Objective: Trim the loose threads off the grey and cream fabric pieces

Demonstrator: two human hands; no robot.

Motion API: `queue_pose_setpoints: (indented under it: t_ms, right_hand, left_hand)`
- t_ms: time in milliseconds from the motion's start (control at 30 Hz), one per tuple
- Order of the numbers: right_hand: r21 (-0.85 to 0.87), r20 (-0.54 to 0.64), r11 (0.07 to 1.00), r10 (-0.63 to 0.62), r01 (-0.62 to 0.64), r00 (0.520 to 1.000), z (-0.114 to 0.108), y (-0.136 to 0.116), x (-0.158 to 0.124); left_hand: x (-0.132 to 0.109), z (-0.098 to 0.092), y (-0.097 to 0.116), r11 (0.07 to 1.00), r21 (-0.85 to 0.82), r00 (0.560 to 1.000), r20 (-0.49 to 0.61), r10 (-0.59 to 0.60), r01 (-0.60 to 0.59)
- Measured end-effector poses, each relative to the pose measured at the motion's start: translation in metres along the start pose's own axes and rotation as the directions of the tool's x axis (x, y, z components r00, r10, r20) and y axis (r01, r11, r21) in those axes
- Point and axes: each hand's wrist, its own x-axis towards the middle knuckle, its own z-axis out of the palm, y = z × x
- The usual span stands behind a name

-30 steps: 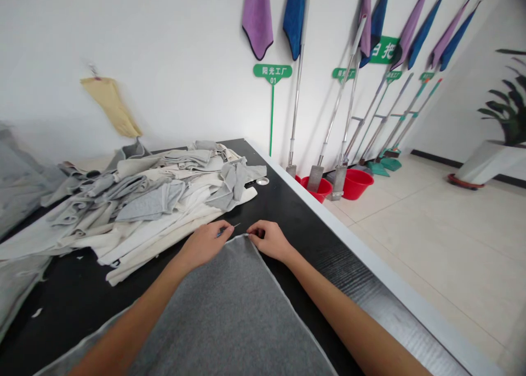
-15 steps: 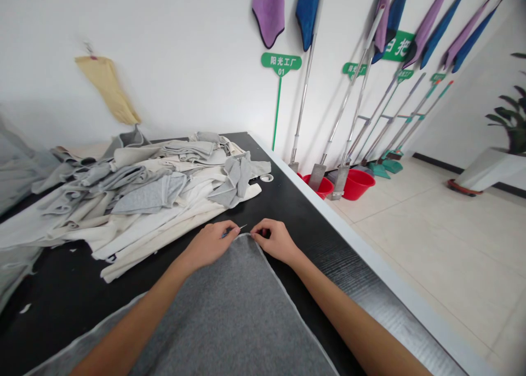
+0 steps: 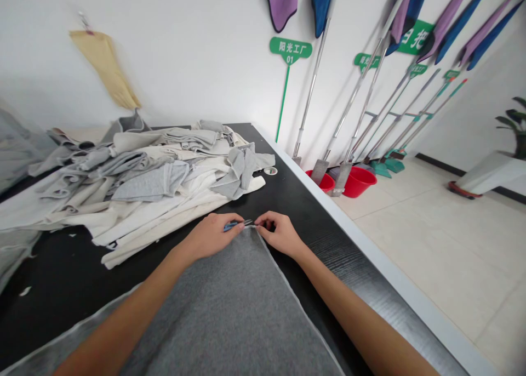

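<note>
A grey cloth point(image 3: 242, 305) with a pale stitched edge stretches over the black table, its narrow far end between my hands. My left hand point(image 3: 211, 234) is closed around small blue-handled thread snips point(image 3: 234, 225), whose metal tips point right along the cloth's far edge. My right hand point(image 3: 280, 233) pinches the cloth at its far right corner, close to the snip tips. Whether a loose thread is also between those fingers is too small to tell.
Beyond my left hand lies a heap of grey and off-white fabric pieces point(image 3: 164, 178). A white tape roll point(image 3: 270, 171) sits beside it on the black table point(image 3: 287, 198). Red buckets point(image 3: 359, 182) and long-handled cleaning tools stand along the wall. A yellow glove point(image 3: 107, 69) hangs at left.
The snips in my left hand have turned, and more of their blue handle and metal blades shows at the cloth's edge. The whole view has shifted slightly.
</note>
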Motion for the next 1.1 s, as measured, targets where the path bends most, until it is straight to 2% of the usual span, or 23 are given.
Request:
queue_pose_setpoints:
  t_ms: [300, 700, 800, 933, 1100]
  right_hand:
    - [-0.011, 0.031, 0.997, -0.08, 0.08, 0.996, -0.001, 0.001, 0.0]
    - [0.101, 0.065, 0.992, 0.064, -0.071, 0.996, -0.003, 0.0, 0.004]
    - [0.131, 0.042, 0.988, 0.081, -0.085, 0.996, -0.003, 0.002, 0.004]
    - [0.215, -0.048, 0.972, 0.106, -0.093, 0.993, -0.003, 0.004, 0.002]
    - [0.199, -0.072, 0.98, 0.046, -0.031, 0.996, -0.002, 0.003, 0.001]
  left_hand:
    - [-0.002, -0.002, 0.0, 0.989, 0.13, 0.997, 0.018, 0.073, -0.075]
    - [-0.006, -0.003, 0.006, 0.931, 0.292, 0.975, 0.032, 0.222, -0.221]
    - [-0.007, -0.003, 0.011, 0.914, 0.329, 0.97, 0.029, 0.24, -0.236]
    - [-0.007, -0.002, 0.016, 0.904, 0.355, 0.969, 0.017, 0.246, -0.236]
    - [-0.006, 0.0, 0.02, 0.9, 0.374, 0.97, -0.004, 0.242, -0.223]
